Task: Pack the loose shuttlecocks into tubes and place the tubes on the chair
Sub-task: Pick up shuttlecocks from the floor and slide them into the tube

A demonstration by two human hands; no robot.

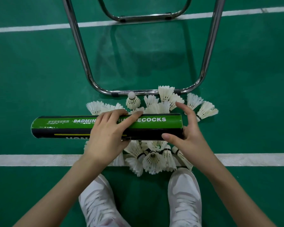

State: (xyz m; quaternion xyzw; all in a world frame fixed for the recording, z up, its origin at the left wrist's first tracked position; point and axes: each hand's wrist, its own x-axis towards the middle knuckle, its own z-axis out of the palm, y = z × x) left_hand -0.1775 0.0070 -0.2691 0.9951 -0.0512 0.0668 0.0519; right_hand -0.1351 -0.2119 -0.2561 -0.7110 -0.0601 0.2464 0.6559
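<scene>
My white shoes stood at six o'clock, toes at the white court line. Just beyond them lay part of the heap of loose shuttlecocks, feathers splayed on the green floor.

Above that heap I held the tube level, running from nine o'clock to three. My left hand wrapped its middle, fingers curled over the top and across the lettering. My right hand was at the three o'clock end, thumb pressed to the tube's side and fingers spread wide around the end; I could not tell whether a cap sat there.

The tube looked like light, stiff cardboard with a glossy skin, so I judged a mid-body grip the safe one, with little squeeze. The shuttlecocks were featherweight and easily crushed; I reckoned they should be taken by the cork, not the skirt.

More shuttlecocks lay past the tube toward twelve o'clock, against the chrome foot of the chair.
</scene>
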